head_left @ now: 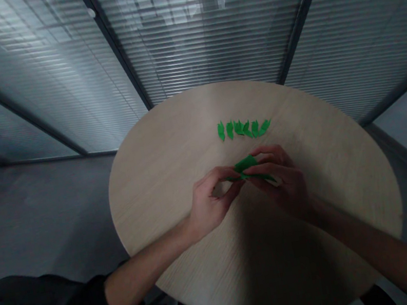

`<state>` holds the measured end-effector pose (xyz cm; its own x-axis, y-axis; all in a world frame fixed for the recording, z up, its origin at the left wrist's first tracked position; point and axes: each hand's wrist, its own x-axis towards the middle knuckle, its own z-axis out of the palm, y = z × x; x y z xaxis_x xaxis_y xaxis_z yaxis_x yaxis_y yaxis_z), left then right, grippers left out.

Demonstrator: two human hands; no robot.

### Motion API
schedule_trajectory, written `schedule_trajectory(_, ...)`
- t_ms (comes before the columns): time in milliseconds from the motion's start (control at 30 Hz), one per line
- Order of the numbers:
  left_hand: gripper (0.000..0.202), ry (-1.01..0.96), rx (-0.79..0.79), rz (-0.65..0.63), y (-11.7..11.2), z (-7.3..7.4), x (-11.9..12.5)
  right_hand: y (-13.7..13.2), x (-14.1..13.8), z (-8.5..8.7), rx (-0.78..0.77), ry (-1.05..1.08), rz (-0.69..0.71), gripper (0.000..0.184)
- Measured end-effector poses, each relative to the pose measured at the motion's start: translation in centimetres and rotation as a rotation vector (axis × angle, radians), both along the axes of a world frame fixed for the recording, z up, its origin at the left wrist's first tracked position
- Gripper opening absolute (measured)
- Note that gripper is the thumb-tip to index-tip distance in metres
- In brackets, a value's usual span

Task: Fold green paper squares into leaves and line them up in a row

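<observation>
Nearest us, our bare forearms (151,262) reach over the tabletop (154,181); between our left hand (209,201) and right hand (284,175), both closed to fingertip pinches, we hold what looks like folded green paper (245,162), its long axis roughly crosswise; just beyond, nearer the right hand, lies a row of small green shapes (238,128), pointed and leaf-like.

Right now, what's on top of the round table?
I see green leaf-shaped pieces in a row. The left hand and right hand, holding more green material, hide the table behind them.
</observation>
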<state>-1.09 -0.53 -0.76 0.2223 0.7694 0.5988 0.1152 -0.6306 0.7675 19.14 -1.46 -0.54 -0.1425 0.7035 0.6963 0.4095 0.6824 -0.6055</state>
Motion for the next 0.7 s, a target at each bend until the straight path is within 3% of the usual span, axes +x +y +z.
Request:
schedule_trajectory(433, 0.014, -0.06, -0.158, 0.046, 0.03, -0.13, 0.07, -0.14, -0.25, 0.38, -0.026, 0.021, 0.023, 0.009)
schedule_trajectory(700, 0.021, -0.143, -0.312, -0.012, -0.02, -0.33, 0.24, -0.01, -0.17, 0.51, -0.088, 0.026, 0.042, 0.002)
